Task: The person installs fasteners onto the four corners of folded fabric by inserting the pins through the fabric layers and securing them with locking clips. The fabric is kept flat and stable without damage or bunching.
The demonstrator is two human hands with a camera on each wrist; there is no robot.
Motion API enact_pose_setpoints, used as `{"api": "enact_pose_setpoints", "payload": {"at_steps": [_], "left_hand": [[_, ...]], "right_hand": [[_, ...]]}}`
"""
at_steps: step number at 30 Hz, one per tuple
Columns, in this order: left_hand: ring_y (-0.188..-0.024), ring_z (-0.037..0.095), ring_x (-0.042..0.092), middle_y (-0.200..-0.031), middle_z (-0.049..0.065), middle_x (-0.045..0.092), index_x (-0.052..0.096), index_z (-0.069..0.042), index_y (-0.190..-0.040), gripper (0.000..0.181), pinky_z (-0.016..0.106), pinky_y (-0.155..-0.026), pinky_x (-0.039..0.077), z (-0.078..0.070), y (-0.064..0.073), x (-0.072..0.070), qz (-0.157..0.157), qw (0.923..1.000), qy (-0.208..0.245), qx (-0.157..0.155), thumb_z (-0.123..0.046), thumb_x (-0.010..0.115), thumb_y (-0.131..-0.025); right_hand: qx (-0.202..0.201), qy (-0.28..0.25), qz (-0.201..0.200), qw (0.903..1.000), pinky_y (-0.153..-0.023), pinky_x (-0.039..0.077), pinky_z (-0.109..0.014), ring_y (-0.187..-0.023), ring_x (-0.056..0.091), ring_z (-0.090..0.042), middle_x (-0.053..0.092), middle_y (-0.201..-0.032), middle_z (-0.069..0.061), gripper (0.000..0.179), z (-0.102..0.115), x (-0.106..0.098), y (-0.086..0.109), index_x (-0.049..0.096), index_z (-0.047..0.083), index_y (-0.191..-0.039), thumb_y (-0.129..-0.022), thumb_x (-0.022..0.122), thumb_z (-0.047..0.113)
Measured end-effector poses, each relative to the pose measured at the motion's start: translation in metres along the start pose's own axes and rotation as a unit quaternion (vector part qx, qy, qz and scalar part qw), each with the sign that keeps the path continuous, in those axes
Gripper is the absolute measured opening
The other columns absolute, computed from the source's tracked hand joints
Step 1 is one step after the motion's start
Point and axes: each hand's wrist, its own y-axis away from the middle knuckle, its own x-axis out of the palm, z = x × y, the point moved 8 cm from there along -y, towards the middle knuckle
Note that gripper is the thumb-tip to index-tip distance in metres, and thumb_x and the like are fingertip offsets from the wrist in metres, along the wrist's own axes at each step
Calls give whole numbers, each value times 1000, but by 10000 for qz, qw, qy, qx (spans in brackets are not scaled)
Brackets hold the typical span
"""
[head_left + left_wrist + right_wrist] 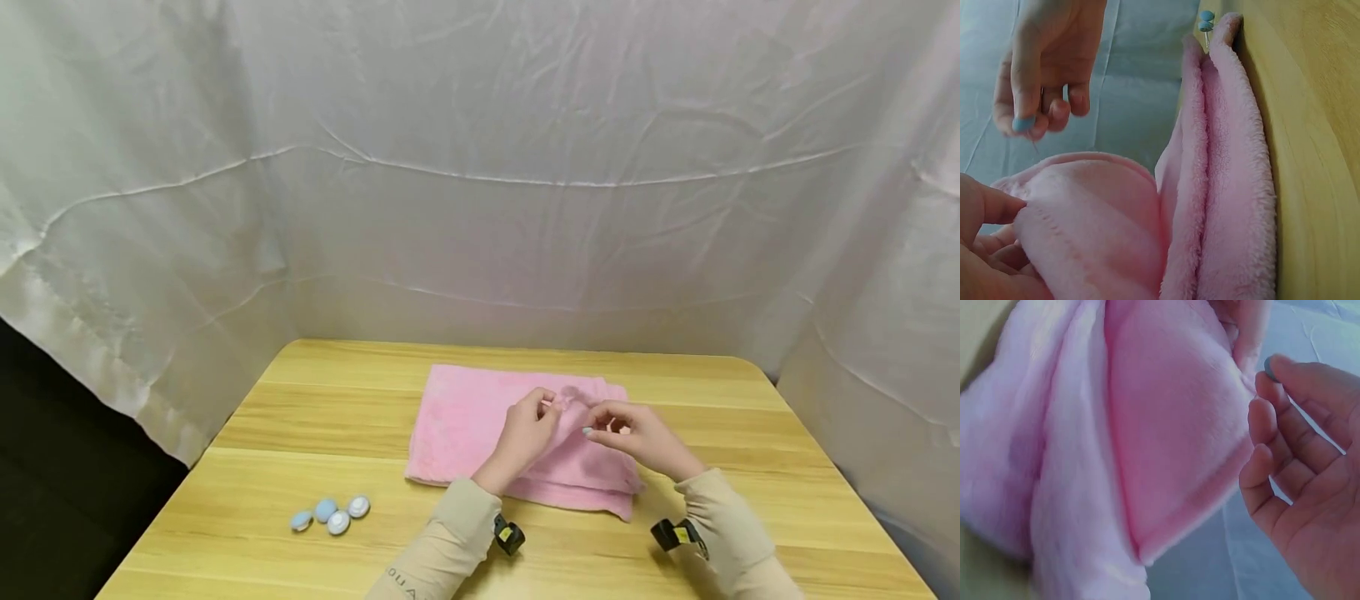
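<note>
A folded pink fleece cloth point(468, 417) lies on the table, its right part lifted into a raised fold. My left hand point(525, 433) pinches that fold between thumb and fingers. Just to the right, my right hand point(637, 433) pinches a small blue-headed pin point(1023, 124) between thumb and forefinger. A thin shaft shows below the fingertips in the left wrist view, close over the lifted fleece. In the right wrist view, the other fingers of that hand are loosely bent beside the cloth.
Several round blue and white pieces point(339, 522) sit together at the left of the table point(315, 417). Blue heads on a pale stem point(1206, 26) show past the cloth's end in the left wrist view. Pale sheeting point(525, 250) hangs around the table's back and sides.
</note>
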Motion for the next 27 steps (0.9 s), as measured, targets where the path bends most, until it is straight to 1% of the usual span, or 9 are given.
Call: {"api": "enact_pose_setpoints", "payload": {"at_steps": [5, 9, 14, 16, 18, 20, 22, 25, 27], "left_hand": [[-55, -1, 47, -74, 7, 70, 65, -6, -101, 13, 16, -51, 41, 0, 0, -2, -58, 9999, 98, -64, -15, 60, -94], [-56, -1, 48, -75, 7, 70, 66, -6, -102, 13, 16, -52, 42, 1, -1, -2, -105, 9999, 96, -88, -15, 60, -94], [-56, 0, 47, -73, 5, 69, 66, -7, -101, 13, 16, -51, 41, 4, -2, -4, -167, 9998, 129, -41, -16, 60, -94], [-55, 0, 46, -71, 4, 67, 66, -7, -101, 13, 17, -51, 41, 4, -2, -5, -203, 9997, 131, -14, -16, 59, -94], [-55, 1, 45, -70, 4, 66, 67, -8, -101, 13, 17, -51, 40, 4, -2, -6, -220, 9996, 148, -2, -16, 59, -94], [-55, 1, 45, -68, 4, 64, 67, -8, -102, 13, 16, -52, 40, 2, -2, -6, -200, 9997, 161, 14, -15, 59, -94], [-55, 2, 44, -67, 4, 62, 67, -9, -102, 13, 16, -52, 38, 2, -2, -6, -166, 9997, 146, 43, -14, 59, -94], [-55, 2, 44, -67, 4, 61, 67, -9, -103, 13, 16, -53, 38, 1, -2, -4, -101, 9998, 151, 105, -14, 59, -95], [-57, 2, 46, -68, 5, 62, 68, -10, -103, 13, 17, -55, 40, 0, -2, -4, -70, 9997, 174, 147, -14, 59, -95]], "right_hand": [[162, 48, -130, 9998, -66, 49, -21, -75, 56, -1, 68, -83, 3, 12, 1, 8, -9, 71, 12, -98, -86, 72, 11], [361, 56, -246, 9990, -65, 48, -21, -73, 54, 0, 67, -83, -1, 14, 1, 12, -14, 70, 8, -99, -85, 73, 10], [347, 83, -633, 9974, -64, 48, -22, -76, 54, -8, 65, -87, -4, 24, 1, 12, -17, 68, 8, -102, -80, 77, 9], [333, 203, -817, 9959, -72, 51, -28, -86, 55, -14, 63, -98, -7, 36, 0, 12, -18, 64, 8, -111, -78, 79, 10], [361, 336, -944, 9943, -84, 53, -40, -101, 54, -23, 59, -116, -12, 52, -2, 11, -18, 58, 8, -124, -77, 80, 12], [455, 433, -981, 9932, -95, 47, -56, -117, 48, -32, 50, -132, -16, 67, -4, 11, -18, 50, 8, -135, -77, 81, 14], [532, 424, -950, 9931, -102, 38, -66, -127, 43, -38, 45, -140, -19, 76, -6, 12, -18, 43, 8, -142, -77, 81, 16], [658, 362, -827, 9937, -105, 32, -68, -131, 42, -41, 46, -144, -20, 77, -9, 13, -18, 42, 7, -144, -78, 81, 18], [699, 322, -758, 9941, -104, 35, -66, -127, 48, -41, 52, -139, -20, 72, -10, 13, -17, 45, 5, -141, -79, 80, 19]]}}
